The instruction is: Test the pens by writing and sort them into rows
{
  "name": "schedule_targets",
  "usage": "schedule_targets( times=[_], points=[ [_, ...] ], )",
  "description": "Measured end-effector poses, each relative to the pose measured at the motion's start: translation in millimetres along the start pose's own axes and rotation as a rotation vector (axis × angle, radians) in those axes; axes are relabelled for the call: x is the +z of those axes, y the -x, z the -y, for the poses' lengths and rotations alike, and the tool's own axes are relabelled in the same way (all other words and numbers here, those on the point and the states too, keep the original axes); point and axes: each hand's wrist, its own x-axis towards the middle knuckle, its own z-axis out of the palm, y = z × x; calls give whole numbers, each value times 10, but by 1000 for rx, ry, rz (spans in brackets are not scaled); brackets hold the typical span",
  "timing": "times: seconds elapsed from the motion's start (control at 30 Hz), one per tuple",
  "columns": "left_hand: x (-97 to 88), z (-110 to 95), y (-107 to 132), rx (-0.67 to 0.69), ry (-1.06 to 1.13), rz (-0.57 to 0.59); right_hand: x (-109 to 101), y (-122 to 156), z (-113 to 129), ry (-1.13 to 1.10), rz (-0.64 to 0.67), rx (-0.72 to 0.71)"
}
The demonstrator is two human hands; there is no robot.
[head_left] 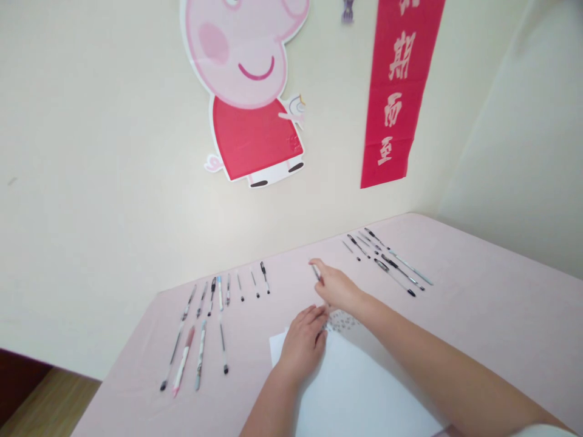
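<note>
My left hand (303, 338) lies flat, fingers together and stretched, on the top edge of a white sheet of paper (359, 388) on the pink table (478, 315). My right hand (334, 285) reaches past the sheet and pinches a small pen part (316, 272) between thumb and fingers. Scribble marks (341, 320) show on the paper just under my right wrist.
A row of pens and refills (214, 309) lies at the left of the table, another group of pens (387, 261) at the far right. The table's left edge drops to a wooden floor (40, 400). A cartoon pig cutout (255, 91) and red banner (396, 91) hang on the wall.
</note>
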Motion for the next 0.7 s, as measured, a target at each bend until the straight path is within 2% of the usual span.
schedule_targets(
  times=[0.17, 0.23, 0.3, 0.4, 0.47, 0.57, 0.7],
  points=[
    [158, 90, -38, -160, -35, 60, 478, -87, 752, -153, 138, -260],
    [209, 156, -65, -144, -41, 115, 674, -112, 981, -141, 216, -301],
    [219, 221, -85, -86, -17, 153, 845, -130, 1167, -99, 304, -266],
    [186, 301, -94, -39, 18, 165, 1027, -142, 1386, -7, 442, -288],
    [166, 338, -99, -23, 16, 181, 1104, -145, 1506, 49, 486, -324],
    [171, 362, -109, -10, -9, 212, 1193, -162, 1647, 106, 497, -326],
    [192, 337, -106, -6, -13, 161, 1340, -219, 1739, 126, 447, -348]
  ],
)
